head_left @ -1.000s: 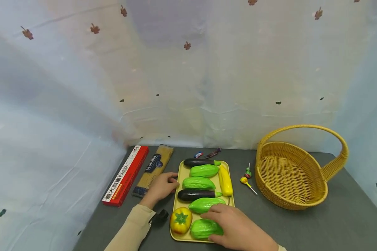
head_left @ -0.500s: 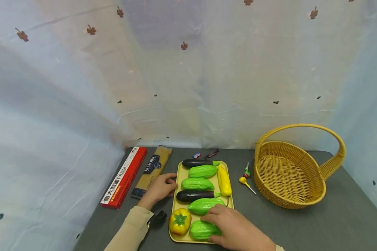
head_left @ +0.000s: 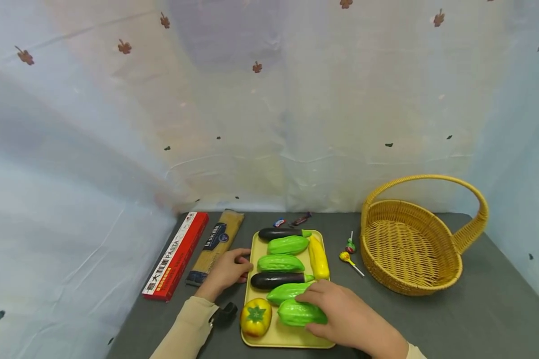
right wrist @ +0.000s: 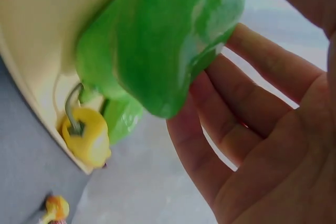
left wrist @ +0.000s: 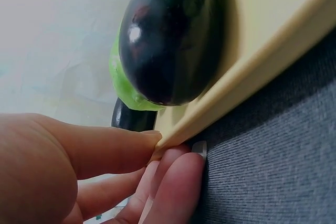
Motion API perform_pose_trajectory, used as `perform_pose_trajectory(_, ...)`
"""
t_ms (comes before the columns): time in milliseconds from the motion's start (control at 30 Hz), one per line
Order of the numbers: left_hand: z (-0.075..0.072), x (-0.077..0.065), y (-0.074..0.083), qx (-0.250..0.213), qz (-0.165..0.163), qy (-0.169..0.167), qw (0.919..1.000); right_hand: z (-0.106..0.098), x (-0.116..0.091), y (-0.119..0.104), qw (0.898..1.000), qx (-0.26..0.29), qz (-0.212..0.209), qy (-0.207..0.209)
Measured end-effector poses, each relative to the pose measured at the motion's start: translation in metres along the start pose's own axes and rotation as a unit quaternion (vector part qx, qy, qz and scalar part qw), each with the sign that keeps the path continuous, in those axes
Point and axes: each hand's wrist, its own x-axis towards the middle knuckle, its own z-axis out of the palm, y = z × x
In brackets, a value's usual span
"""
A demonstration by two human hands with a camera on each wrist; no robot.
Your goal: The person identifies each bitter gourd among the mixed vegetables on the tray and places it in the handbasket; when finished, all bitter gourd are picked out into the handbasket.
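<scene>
We see the nearest green gourd [head_left: 300,314] between the thumb and fingers of the right hand [head_left: 348,319], which bend round it, parted just by its thickness; its free end points left out of the grip. Just beyond those fingers we find a second green gourd [head_left: 284,293], partly covered, and farther ahead the yellow pepper [head_left: 318,258]. Left of the fingers sits the yellow fruit [head_left: 256,317]; the basket [head_left: 386,279] stands well to their right. Our view shows the left hand [head_left: 226,271] pinching the left rim of the tray [head_left: 274,339], with a dark eggplant [head_left: 276,280] just beside its fingertips. We cannot tell whether the held gourd touches the tray.
</scene>
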Motion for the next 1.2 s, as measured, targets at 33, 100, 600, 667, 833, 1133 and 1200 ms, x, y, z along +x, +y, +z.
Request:
perform_pose_trajectory(33, 0.0, 0.0, 0.0, -0.001, 0.001, -0.001, 1.0, -0.003, -0.001, 0.001, 1.0, 0.0, 0.005, 0.004)
perform_pose_trajectory(100, -0.001, -0.001, 0.002, -0.006, -0.001, -0.003, 1.0, -0.009, -0.003, 0.003, 1.0, -0.001, 0.02, 0.008)
perform_pose_trajectory(600, -0.005, -0.001, 0.002, -0.018, -0.006, -0.012, 0.9997, -0.077, -0.043, 0.057, 0.977, -0.066, 0.152, 0.133)
perform_pose_trajectory(667, -0.006, -0.001, 0.001, -0.019, -0.006, -0.012, 0.9997, -0.088, -0.05, 0.069, 0.973, -0.078, 0.173, 0.129)
perform_pose_trajectory(833, -0.009, -0.004, -0.001, -0.01, -0.011, 0.001, 0.9999, -0.114, -0.058, 0.107, 0.967, -0.099, 0.205, 0.116)
perform_pose_trajectory(1133, -0.005, -0.004, 0.001, -0.012, -0.002, -0.013, 0.9998, -0.139, -0.059, 0.173, 0.963, -0.045, 0.258, 0.066)
perform_pose_trajectory(1200, -0.003, -0.004, 0.001, -0.01, -0.001, -0.017, 0.9998, -0.141, -0.058, 0.186, 0.961, -0.035, 0.268, 0.055)
